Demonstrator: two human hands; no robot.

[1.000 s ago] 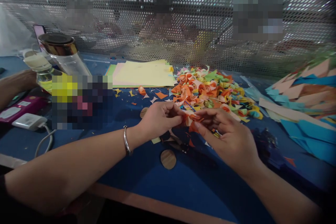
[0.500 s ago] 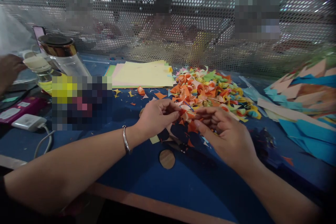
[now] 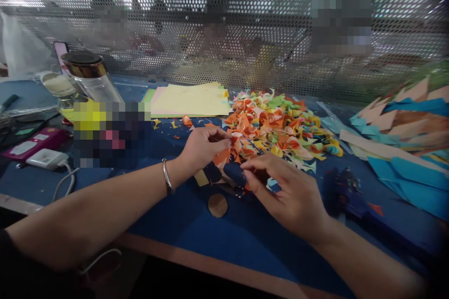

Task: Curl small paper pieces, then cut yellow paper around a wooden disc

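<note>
Head view: pinching a folded orange paper piece (image 3: pixel 223 156) with the left hand (image 3: pixel 201 148), fingers (image 3: pixel 214 142) clamped together on its upper edge, just above the blue bench (image 3: pixel 196 229) at the near rim of the pile of curled paper scraps (image 3: pixel 280 126). Showing as a small, bright orange, creased scrap, pointed tip hanging downward. Laying the right hand (image 3: pixel 293 194) palm-down just beside it, fingers (image 3: pixel 261 168) stretched out side by side over dark blue scraps (image 3: pixel 234 174); impossible to tell whether clamping anything. Wearing a silver bangle (image 3: pixel 167 177) on the left wrist. Working with a wooden disc (image 3: pixel 217 205) lying near on the bench, between the two forearms.
</note>
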